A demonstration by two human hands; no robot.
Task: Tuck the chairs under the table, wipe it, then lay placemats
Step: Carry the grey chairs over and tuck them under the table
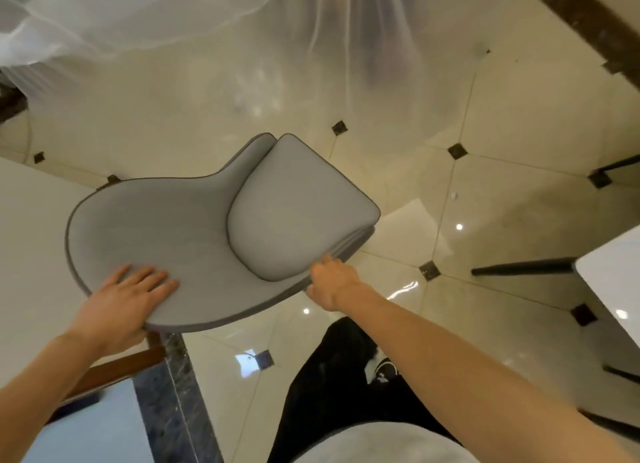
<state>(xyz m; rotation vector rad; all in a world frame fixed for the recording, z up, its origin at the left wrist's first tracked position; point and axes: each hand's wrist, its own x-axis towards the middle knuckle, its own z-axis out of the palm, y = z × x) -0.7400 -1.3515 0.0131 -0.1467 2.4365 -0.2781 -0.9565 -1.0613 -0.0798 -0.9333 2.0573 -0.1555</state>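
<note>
A grey upholstered chair [180, 227] with dark piping fills the middle of the head view, seen from above, its seat cushion [294, 206] towards the right. My left hand [117, 306] holds the curved backrest at its near edge, fingers flat on the inner face and thumb under the rim. My right hand [332, 279] grips the seat's near edge, fingers curled under it. A white table [609, 282] with dark legs shows at the right edge.
The floor is glossy cream tile [519, 116] with small dark insets. A sheer white curtain [138, 19] hangs across the top. A dark marble strip [169, 393] and a brown wooden piece [121, 369] lie at lower left. My dark trousers and shoe are below.
</note>
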